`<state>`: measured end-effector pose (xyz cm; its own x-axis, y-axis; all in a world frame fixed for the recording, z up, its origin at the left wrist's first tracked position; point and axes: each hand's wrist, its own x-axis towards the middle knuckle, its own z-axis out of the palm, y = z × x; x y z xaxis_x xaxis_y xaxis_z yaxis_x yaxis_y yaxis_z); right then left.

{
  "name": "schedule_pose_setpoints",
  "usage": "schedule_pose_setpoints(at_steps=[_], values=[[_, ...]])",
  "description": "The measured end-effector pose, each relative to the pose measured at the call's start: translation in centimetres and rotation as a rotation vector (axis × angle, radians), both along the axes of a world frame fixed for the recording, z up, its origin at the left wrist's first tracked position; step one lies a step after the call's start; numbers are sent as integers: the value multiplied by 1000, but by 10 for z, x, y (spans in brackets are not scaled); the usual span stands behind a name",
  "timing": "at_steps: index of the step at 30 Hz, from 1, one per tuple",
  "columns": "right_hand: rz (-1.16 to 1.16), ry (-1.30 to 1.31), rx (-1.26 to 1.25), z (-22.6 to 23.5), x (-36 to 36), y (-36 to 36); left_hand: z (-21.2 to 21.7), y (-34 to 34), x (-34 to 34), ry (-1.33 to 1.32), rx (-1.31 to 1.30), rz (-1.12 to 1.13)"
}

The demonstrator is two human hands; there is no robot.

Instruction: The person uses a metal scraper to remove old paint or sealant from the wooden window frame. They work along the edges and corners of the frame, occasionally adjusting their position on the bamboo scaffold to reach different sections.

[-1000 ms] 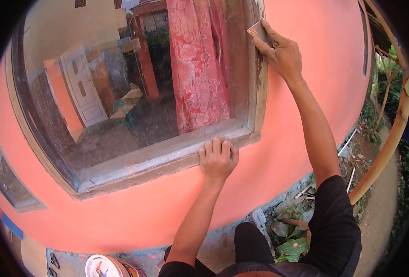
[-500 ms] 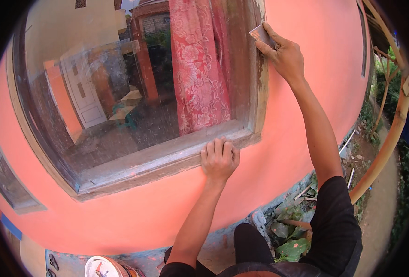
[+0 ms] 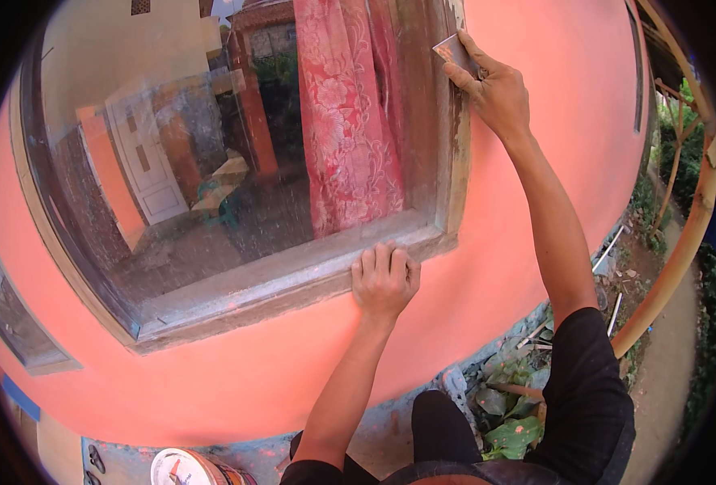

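My right hand (image 3: 495, 89) pinches a flat, square-edged scraper (image 3: 455, 52) smeared with pinkish paint. It holds the scraper against the right upright of the weathered wooden window frame (image 3: 456, 174), where the old coating looks flaked. Lower down, the fingers of my left hand (image 3: 384, 279) curl over the bottom rail of the same frame, near its right corner. The window glass (image 3: 212, 202) reflects a white door and an orange pillar. A red patterned curtain (image 3: 346, 121) hangs behind the glass. Part of the scraper is hidden by my fingers.
A salmon-painted wall (image 3: 277, 380) surrounds the frame. A white paint bucket (image 3: 181, 469) stands on the ledge below, with dark sandals (image 3: 94, 459) to its left. Leafy plants (image 3: 513, 436) grow at the wall's foot, and a curved bamboo pole (image 3: 681, 259) rises at right.
My right hand and the scraper have shifted slightly up and left along the frame's upright. My left hand keeps its place on the bottom rail.
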<state>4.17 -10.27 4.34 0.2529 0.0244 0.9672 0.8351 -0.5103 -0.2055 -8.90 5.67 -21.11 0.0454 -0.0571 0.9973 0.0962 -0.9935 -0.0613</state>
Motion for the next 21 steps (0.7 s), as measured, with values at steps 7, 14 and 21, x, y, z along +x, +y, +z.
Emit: schedule_pose_setpoints(at_steps=[7,14,21], values=[[10,0,10,11,2,-1,1,-1,-1,-12,8,0],[-11,-15,-33,6,-1,-3,0,2,-2,8,-4,15],[-43,18,-62,3,-7,-2,-1,3,-3,5,-2,23]])
